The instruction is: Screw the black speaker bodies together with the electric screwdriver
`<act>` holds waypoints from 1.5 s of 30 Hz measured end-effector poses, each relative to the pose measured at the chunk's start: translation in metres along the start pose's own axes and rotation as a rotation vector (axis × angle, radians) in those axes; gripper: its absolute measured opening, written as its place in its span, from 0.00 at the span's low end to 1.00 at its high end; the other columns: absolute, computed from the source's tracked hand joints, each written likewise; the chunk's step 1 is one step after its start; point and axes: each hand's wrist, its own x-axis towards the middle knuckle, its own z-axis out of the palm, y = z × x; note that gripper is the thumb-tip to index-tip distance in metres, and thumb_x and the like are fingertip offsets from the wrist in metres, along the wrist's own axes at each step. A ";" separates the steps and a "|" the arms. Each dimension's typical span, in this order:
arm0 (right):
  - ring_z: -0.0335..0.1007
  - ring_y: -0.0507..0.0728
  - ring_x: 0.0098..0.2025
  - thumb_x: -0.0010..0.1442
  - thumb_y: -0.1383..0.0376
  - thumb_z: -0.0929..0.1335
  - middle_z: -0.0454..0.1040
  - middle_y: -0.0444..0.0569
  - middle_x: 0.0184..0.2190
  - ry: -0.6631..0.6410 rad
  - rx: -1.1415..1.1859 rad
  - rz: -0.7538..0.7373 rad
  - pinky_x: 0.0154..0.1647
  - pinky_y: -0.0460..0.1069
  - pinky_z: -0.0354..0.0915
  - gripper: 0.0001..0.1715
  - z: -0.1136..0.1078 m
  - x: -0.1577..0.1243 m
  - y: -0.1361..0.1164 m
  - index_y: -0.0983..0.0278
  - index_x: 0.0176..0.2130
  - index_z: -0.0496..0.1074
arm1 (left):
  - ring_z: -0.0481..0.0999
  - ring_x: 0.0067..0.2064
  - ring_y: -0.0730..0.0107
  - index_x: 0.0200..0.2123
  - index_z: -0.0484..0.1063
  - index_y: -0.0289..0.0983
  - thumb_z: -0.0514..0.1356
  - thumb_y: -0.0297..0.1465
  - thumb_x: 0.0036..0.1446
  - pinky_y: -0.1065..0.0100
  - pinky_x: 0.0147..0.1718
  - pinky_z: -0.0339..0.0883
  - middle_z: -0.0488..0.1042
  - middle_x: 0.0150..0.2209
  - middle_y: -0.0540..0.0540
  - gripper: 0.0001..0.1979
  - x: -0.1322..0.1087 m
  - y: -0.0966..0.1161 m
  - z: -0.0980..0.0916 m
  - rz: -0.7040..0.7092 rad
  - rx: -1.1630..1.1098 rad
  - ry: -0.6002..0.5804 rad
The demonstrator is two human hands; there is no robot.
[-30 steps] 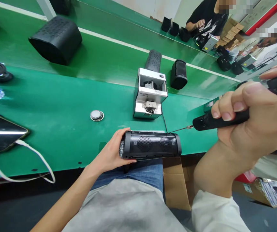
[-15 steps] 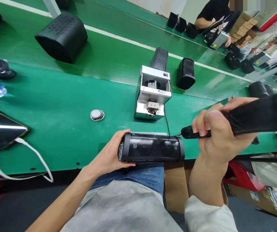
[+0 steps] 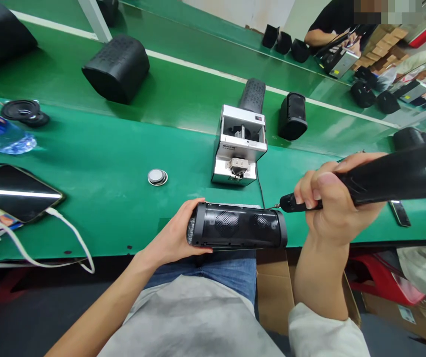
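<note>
My left hand [image 3: 177, 230] is closed round the left end of a black speaker [image 3: 240, 227] that lies on its side at the table's near edge. Two round perforated areas show on the speaker's face. In my right hand [image 3: 334, 198] is a black electric screwdriver [image 3: 391, 173], gripped by its body and pointing left. Its thin bit reaches the top right edge of the speaker; whether a screw sits under the tip is too small to tell. Behind the speaker stands a silver screw feeder [image 3: 239, 161].
A small round metal dish [image 3: 157, 177] lies left of the feeder. At the left are a tablet [image 3: 15, 193] with a white cable, a water bottle [image 3: 2, 131] and a loose speaker driver [image 3: 23, 111]. More black speakers [image 3: 118, 69] stand at the back. People work across the table.
The whole view has shifted, so things on the table appear farther right. Both hands keep their grips, and the screwdriver's bit remains at the speaker's top right edge.
</note>
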 end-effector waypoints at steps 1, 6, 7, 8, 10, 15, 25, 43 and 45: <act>0.58 0.50 0.14 0.58 0.65 0.82 0.67 0.34 0.22 -0.002 -0.008 0.015 0.12 0.47 0.59 0.16 -0.001 0.002 0.000 0.55 0.40 0.75 | 0.73 0.75 0.34 0.78 0.55 0.48 0.84 0.40 0.54 0.37 0.75 0.72 0.68 0.75 0.35 0.58 0.000 0.000 0.000 0.006 -0.001 0.002; 0.62 0.54 0.15 0.57 0.66 0.82 0.69 0.37 0.21 -0.083 -0.049 -0.014 0.13 0.52 0.61 0.14 0.007 0.023 -0.026 0.54 0.43 0.84 | 0.73 0.76 0.34 0.78 0.54 0.48 0.84 0.38 0.54 0.37 0.74 0.72 0.67 0.75 0.34 0.59 0.000 -0.001 0.002 0.060 -0.021 0.021; 0.62 0.55 0.15 0.58 0.67 0.81 0.68 0.37 0.21 -0.049 -0.057 -0.070 0.13 0.52 0.60 0.14 0.013 0.029 -0.033 0.53 0.44 0.85 | 0.73 0.76 0.35 0.78 0.54 0.48 0.84 0.38 0.54 0.37 0.74 0.72 0.67 0.75 0.34 0.58 0.000 -0.002 0.002 0.067 -0.027 0.025; 0.61 0.55 0.16 0.59 0.68 0.79 0.66 0.37 0.21 0.000 -0.062 -0.134 0.14 0.52 0.60 0.14 0.022 0.034 -0.039 0.52 0.44 0.85 | 0.73 0.76 0.35 0.78 0.54 0.48 0.84 0.38 0.54 0.37 0.75 0.72 0.68 0.75 0.34 0.58 0.000 -0.002 0.003 0.073 -0.033 0.028; 0.59 0.54 0.16 0.60 0.68 0.78 0.62 0.36 0.20 0.112 -0.050 -0.252 0.14 0.51 0.57 0.11 0.042 0.044 -0.042 0.51 0.39 0.82 | 0.73 0.76 0.35 0.79 0.55 0.48 0.84 0.39 0.54 0.37 0.75 0.71 0.68 0.75 0.34 0.58 0.000 -0.002 0.003 0.076 -0.039 0.035; 0.60 0.53 0.16 0.64 0.61 0.81 0.60 0.34 0.19 0.107 -0.039 -0.300 0.17 0.51 0.62 0.17 0.087 0.063 -0.008 0.54 0.35 0.70 | 0.71 0.77 0.36 0.79 0.54 0.48 0.84 0.37 0.55 0.36 0.76 0.69 0.67 0.75 0.34 0.58 0.000 -0.002 0.003 0.082 -0.056 0.030; 0.60 0.49 0.15 0.68 0.54 0.79 0.61 0.30 0.22 0.156 -0.090 -0.324 0.16 0.47 0.60 0.16 0.099 0.075 0.041 0.54 0.42 0.71 | 0.71 0.76 0.34 0.79 0.54 0.47 0.85 0.37 0.53 0.36 0.76 0.69 0.67 0.75 0.33 0.60 0.000 -0.006 0.006 0.101 -0.074 0.043; 0.66 0.49 0.18 0.66 0.53 0.79 0.67 0.31 0.24 -0.141 -0.079 -0.173 0.19 0.46 0.68 0.17 0.100 0.088 0.054 0.53 0.46 0.71 | 0.69 0.79 0.35 0.80 0.49 0.49 0.84 0.37 0.54 0.35 0.77 0.67 0.64 0.77 0.34 0.62 0.000 -0.011 0.008 0.082 -0.008 0.028; 0.66 0.49 0.17 0.68 0.55 0.78 0.68 0.32 0.25 0.060 -0.104 -0.252 0.18 0.46 0.68 0.16 0.098 0.086 0.060 0.53 0.45 0.70 | 0.69 0.78 0.35 0.80 0.49 0.49 0.84 0.37 0.54 0.36 0.77 0.67 0.64 0.77 0.34 0.62 0.000 -0.010 0.008 0.082 -0.011 0.025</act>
